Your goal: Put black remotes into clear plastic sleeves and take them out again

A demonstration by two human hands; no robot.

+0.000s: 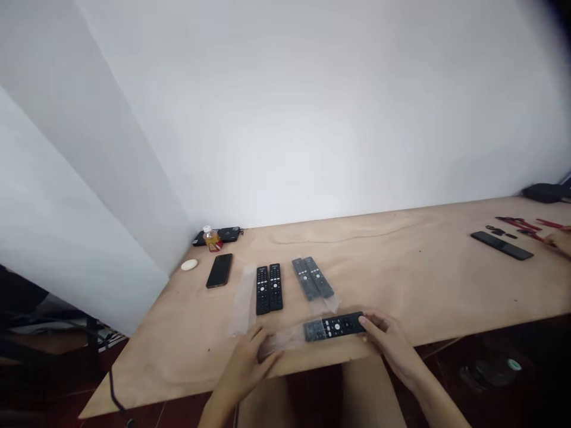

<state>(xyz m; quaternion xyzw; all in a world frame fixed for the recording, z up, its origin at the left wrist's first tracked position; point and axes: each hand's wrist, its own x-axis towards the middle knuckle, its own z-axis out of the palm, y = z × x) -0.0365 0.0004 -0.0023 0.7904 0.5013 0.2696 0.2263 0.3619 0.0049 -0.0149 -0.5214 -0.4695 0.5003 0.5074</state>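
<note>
At the table's front edge lies a black remote control, its left end inside a clear plastic sleeve. My right hand grips the remote's bare right end, thumb on top. The loose left end of the sleeve is in my left hand, whose fingers are curled; the fingertips are partly hidden. Just beyond, two bare black remotes lie side by side next to an empty plastic sleeve. Farther right are two more remotes covered by clear plastic.
A smartphone, a pale round disc and a small bottle stand at the left, before black boxes. At the far right, another person's hand is near red-handled tools and a dark remote. A white wall borders the table.
</note>
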